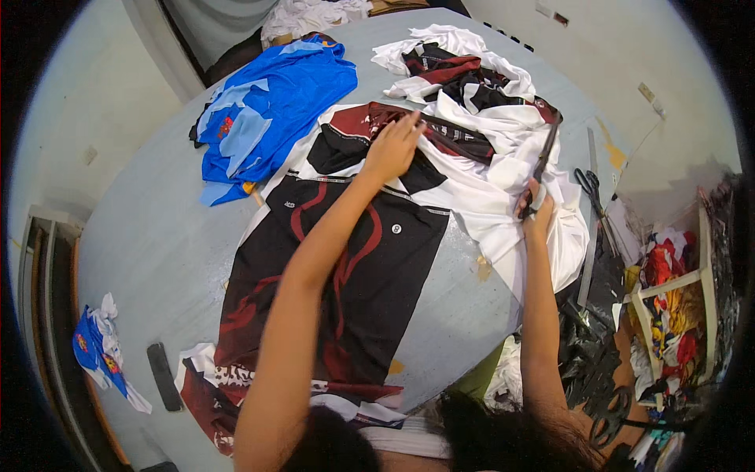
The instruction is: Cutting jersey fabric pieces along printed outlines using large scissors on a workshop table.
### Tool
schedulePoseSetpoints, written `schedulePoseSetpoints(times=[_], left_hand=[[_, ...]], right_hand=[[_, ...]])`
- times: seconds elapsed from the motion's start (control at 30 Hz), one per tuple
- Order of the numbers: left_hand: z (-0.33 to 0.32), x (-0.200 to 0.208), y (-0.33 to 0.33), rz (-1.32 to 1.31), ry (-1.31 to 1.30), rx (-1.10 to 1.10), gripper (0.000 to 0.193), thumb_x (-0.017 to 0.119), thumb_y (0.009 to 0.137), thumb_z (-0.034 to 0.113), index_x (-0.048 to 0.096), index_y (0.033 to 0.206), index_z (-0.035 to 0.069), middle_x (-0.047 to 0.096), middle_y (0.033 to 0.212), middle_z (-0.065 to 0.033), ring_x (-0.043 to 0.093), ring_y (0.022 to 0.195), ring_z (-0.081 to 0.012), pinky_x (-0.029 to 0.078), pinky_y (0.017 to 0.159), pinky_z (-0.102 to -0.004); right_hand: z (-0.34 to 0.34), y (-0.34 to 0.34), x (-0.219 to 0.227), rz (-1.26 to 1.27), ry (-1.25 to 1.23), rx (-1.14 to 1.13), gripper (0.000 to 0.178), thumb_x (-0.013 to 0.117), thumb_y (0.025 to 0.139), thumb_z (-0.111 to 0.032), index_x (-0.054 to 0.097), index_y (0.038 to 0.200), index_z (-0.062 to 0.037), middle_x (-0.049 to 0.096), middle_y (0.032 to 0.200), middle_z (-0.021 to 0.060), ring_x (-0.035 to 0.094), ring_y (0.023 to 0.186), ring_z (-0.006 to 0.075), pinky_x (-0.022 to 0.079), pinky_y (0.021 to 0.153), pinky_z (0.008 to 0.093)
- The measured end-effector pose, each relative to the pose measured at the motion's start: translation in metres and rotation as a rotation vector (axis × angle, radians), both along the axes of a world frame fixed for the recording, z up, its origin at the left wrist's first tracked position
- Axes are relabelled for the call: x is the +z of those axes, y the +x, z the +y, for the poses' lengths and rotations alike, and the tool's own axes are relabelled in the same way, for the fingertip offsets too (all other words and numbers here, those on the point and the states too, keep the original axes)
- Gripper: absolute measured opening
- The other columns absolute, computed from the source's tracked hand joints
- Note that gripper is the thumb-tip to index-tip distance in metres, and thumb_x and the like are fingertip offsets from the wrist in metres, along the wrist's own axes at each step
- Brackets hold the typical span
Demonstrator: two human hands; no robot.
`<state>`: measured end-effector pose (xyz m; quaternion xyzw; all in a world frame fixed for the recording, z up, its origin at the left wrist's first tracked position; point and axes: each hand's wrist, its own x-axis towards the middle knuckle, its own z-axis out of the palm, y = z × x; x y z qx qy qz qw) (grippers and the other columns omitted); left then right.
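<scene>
Right hand closed, I have the handles of a pair of dark scissors inside my curled fingers; whether the blades are parted, I cannot tell. Nearest my body, maroon-and-white printed pieces lie at the near edge of the grey counter, with a flat black slab to their left. Beyond them a large black panel with maroon curves lies flat, its long axis running away from me, partly hidden by my left forearm. To its right, white cloth spreads in loose folds under and around the scissors, whose blades point away from me and lean slightly right. My left hand is farther out, just past the panel's far edge: palm down, fingers extended, resting on dark printed fabric and gripping nothing that I can see. Beside its fingertips a dark printed strip runs rightward over the white cloth toward the blades. So the strip lies ahead and to the left of the right hand, roughly crosswise to the scissors, with the left hand nearer to it. Farthest off, blue garments are piled at the left, and a white, black and maroon heap at the right.
</scene>
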<state>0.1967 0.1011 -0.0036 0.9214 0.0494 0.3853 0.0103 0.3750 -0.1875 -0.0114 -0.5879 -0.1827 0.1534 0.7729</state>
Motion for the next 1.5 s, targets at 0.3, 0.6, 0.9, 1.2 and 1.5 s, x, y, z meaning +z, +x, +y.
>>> schedulePoseSetpoints(times=[0.3, 0.6, 0.9, 1.2, 1.5], left_hand=[[-0.179, -0.001, -0.227, 0.700, -0.327, 0.524, 0.078, 0.048, 0.084, 0.064, 0.030, 0.147, 0.022, 0.016, 0.152, -0.0218, 0.012, 0.136, -0.0528, 0.018, 0.090, -0.0796], [-0.073, -0.013, -0.015, 0.673, -0.410, 0.192, 0.072, 0.038, 0.085, 0.068, 0.031, 0.145, 0.030, 0.014, 0.155, -0.0169, 0.012, 0.138, -0.0488, 0.011, 0.103, -0.0718], [-0.050, 0.036, -0.126, 0.411, -0.471, -0.094, 0.040, 0.043, 0.092, 0.024, 0.055, 0.124, 0.003, 0.055, 0.126, -0.0209, 0.053, 0.117, -0.0346, 0.044, 0.096, -0.0411], [-0.150, -0.009, -0.246, 0.661, -0.385, 0.618, 0.088, 0.046, 0.079, 0.073, 0.024, 0.149, 0.024, 0.010, 0.154, -0.0228, 0.004, 0.141, -0.0459, 0.005, 0.100, -0.0746], [0.037, -0.006, -0.065, 0.520, 0.033, 0.352, 0.035, 0.054, 0.087, 0.036, 0.062, 0.110, 0.012, 0.058, 0.121, -0.0080, 0.051, 0.117, -0.0255, 0.039, 0.095, -0.0480]], right_hand=[[0.006, 0.036, 0.009, 0.167, 0.100, -0.105, 0.027, 0.066, 0.085, -0.024, 0.052, 0.072, -0.0054, 0.046, 0.057, 0.0013, 0.045, 0.041, 0.0119, 0.035, 0.034, 0.0255], [-0.043, -0.129, 0.051, 0.260, 0.400, 0.487, 0.023, 0.049, 0.094, -0.027, 0.050, 0.090, -0.0041, 0.045, 0.052, 0.0040, 0.041, 0.034, 0.0155, 0.039, 0.031, 0.0270], [0.010, -0.193, 0.005, 0.012, -0.143, 0.588, 0.030, 0.059, 0.092, -0.027, 0.051, 0.092, 0.0016, 0.045, 0.049, 0.0030, 0.043, 0.036, 0.0137, 0.036, 0.035, 0.0260], [0.120, -0.099, 0.005, -0.232, -0.200, 0.434, 0.029, 0.067, 0.088, -0.031, 0.055, 0.087, -0.0045, 0.048, 0.054, -0.0010, 0.048, 0.042, 0.0096, 0.038, 0.040, 0.0228], [-0.042, -0.084, 0.038, -0.160, -0.219, 0.688, 0.035, 0.055, 0.093, -0.036, 0.050, 0.093, -0.0010, 0.043, 0.051, 0.0013, 0.041, 0.039, 0.0119, 0.031, 0.037, 0.0251]])
